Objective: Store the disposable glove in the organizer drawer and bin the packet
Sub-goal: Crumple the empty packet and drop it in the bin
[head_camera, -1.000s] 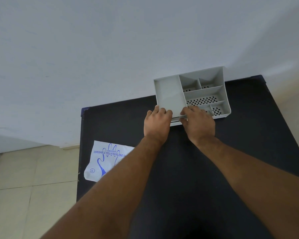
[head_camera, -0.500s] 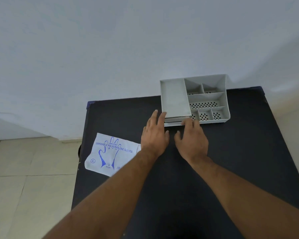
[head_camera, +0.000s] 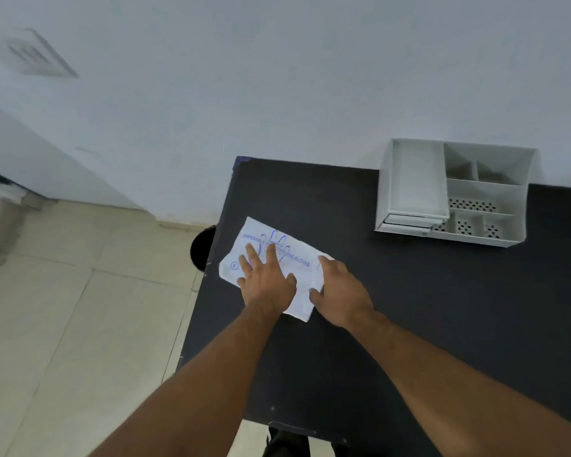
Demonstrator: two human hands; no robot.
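1. Flat and spread, the left hand (head_camera: pixel 267 285) makes no grip: its palm and fingers press down on the packet (head_camera: pixel 277 258), pinning it to the worktop (head_camera: pixel 409 308) near the left edge.
2. Left of the worktop, a dark round shape (head_camera: pixel 202 247) shows just past the edge, low by the floor (head_camera: pixel 80 308); it may be the bin, but too little of it shows to be sure.
3. The packet is white with blue print of a hand and the words "disposable" and "gloves". It lies flat and looks unopened, so the glove is judged to be inside it; no glove shows anywhere.
4. The right hand (head_camera: pixel 342 288) lies on the packet's right end, thumb on the near edge and fingers curled over the far corner. Whether it already pinches the paper I cannot tell.
5. Well apart, at the worktop's far right against the wall, stands the organizer (head_camera: pixel 452 192). Its drawer (head_camera: pixel 406 225) at the lower left front looks pulled out slightly, and its compartments show nothing in them.
6. Progress, as I judge it: early. At most the drawer is readied. Left to do: open the packet, take out the glove, put it in the drawer, shut it, bin the packet.
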